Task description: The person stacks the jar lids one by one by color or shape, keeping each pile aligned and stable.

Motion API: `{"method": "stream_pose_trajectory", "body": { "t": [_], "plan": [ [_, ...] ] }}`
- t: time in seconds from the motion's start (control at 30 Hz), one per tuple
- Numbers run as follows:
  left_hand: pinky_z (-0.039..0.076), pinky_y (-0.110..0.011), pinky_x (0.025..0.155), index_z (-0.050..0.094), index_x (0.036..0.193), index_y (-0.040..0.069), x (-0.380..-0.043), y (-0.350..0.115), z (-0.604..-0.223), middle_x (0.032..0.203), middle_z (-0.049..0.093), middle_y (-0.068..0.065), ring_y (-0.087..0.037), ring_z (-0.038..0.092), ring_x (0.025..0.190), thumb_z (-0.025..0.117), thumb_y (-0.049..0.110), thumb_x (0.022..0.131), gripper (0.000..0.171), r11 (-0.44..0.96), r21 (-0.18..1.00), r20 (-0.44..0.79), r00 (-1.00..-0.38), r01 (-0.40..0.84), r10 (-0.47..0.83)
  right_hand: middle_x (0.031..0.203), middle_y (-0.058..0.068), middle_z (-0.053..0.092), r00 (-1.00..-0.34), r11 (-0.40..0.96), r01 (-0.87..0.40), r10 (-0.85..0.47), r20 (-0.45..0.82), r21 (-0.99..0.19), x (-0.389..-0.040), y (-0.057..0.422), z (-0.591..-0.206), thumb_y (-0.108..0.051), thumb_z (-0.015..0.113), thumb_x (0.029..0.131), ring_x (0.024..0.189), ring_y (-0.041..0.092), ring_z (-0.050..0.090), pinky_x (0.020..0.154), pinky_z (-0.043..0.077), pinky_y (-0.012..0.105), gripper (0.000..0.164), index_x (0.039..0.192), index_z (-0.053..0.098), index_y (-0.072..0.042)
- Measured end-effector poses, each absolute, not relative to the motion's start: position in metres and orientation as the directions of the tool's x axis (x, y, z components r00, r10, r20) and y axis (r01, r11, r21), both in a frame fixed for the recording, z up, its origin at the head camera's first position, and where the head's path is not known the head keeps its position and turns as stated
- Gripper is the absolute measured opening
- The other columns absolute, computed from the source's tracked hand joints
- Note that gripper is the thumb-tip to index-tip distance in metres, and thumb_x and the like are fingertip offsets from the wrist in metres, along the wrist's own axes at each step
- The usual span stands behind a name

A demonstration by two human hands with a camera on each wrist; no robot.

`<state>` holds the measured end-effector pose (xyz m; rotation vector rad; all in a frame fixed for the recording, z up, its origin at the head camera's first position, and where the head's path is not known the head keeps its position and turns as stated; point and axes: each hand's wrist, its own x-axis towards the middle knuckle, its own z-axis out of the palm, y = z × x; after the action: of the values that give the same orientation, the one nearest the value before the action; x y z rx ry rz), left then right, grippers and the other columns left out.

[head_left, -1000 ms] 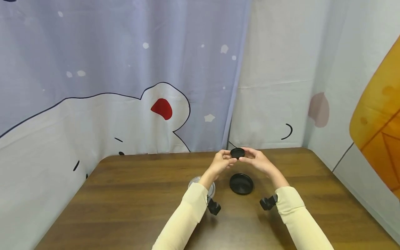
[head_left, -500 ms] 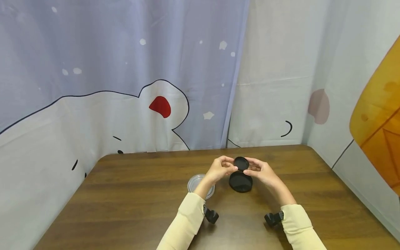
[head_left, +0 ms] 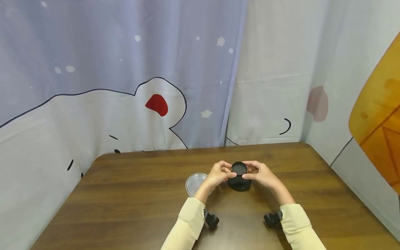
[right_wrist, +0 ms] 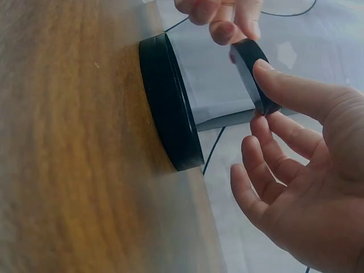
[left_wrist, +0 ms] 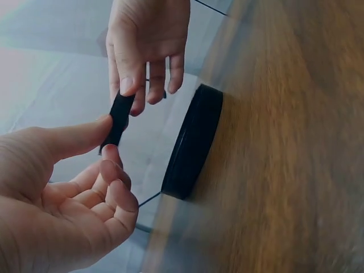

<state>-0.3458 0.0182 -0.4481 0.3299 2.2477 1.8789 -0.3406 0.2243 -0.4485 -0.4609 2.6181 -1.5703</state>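
Observation:
Between my two hands a small black round lid [head_left: 239, 168] with a low rim is held up off the table. My left hand [head_left: 217, 175] pinches its left edge between thumb and fingers, and my right hand [head_left: 260, 175] pinches the right edge. The left wrist view shows the small lid [left_wrist: 119, 116] edge-on, apart from the larger piece. That larger black round lid-like dish [right_wrist: 170, 102] stands on the wooden table just beneath and nearer to me. Its far part is hidden behind the small lid and fingers in the head view.
A clear round container [head_left: 194, 182] stands left of the black dish, partly covered by my left wrist. The brown wooden table [head_left: 140, 201] ends at a printed curtain [head_left: 200, 86] behind. Each wrist carries a small black camera [head_left: 211, 220].
Both hands have brought the small lid down and toward me, from beyond the larger black dish to over its far edge. Its top face now tilts more toward me.

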Motion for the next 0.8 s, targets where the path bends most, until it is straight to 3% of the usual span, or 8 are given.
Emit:
{"method": "stream_pose_trajectory", "body": {
  "t": [0.2,0.4,0.63,0.8],
  "plan": [
    [0.039,-0.017,0.053,0.054,0.108,-0.01,-0.344,0.017,-0.451,0.069,0.056,0.001,-0.008,0.046,0.057,0.073,-0.003,0.078,0.035,0.208,0.977,-0.012,-0.954,0.053,0.299,0.115,0.024,0.06,-0.933,0.46,-0.283,-0.334,0.131,-0.842,-0.342,0.224,-0.453,-0.011,0.076,0.082,0.103,0.029,0.059,0.088,0.052,0.036,0.054,0.13,0.056,0.006],
    [0.039,-0.019,0.055,0.054,0.108,-0.011,-0.338,0.018,-0.449,0.076,0.063,-0.014,-0.011,0.047,0.061,0.072,-0.002,0.08,0.034,0.244,0.968,-0.016,-0.949,0.064,0.315,0.127,0.029,0.053,-0.93,0.477,-0.271,-0.354,0.099,-0.836,-0.341,0.226,-0.459,-0.012,0.076,0.082,0.118,0.044,0.052,0.099,0.045,0.057,0.055,0.129,0.055,0.006],
    [0.034,-0.018,0.051,0.058,0.102,-0.005,-0.339,0.023,-0.459,0.065,0.049,0.001,-0.008,0.043,0.057,0.076,0.003,0.078,0.031,0.37,0.925,-0.033,-0.953,0.085,0.3,0.127,0.029,0.057,-0.915,0.483,-0.246,-0.402,0.037,-0.84,-0.344,0.229,-0.466,-0.011,0.076,0.082,0.119,0.042,0.054,0.099,0.046,0.052,0.057,0.129,0.052,0.009],
    [0.031,-0.018,0.048,0.059,0.098,-0.003,-0.339,0.023,-0.462,0.06,0.044,0.004,-0.007,0.039,0.052,0.077,0.004,0.078,0.028,0.413,0.905,-0.027,-0.957,0.099,0.288,0.129,0.03,0.054,-0.915,0.505,-0.22,-0.404,-0.003,-0.835,-0.343,0.228,-0.467,-0.011,0.076,0.08,0.119,0.041,0.051,0.098,0.044,0.05,0.057,0.129,0.052,0.008]
  ]
}}
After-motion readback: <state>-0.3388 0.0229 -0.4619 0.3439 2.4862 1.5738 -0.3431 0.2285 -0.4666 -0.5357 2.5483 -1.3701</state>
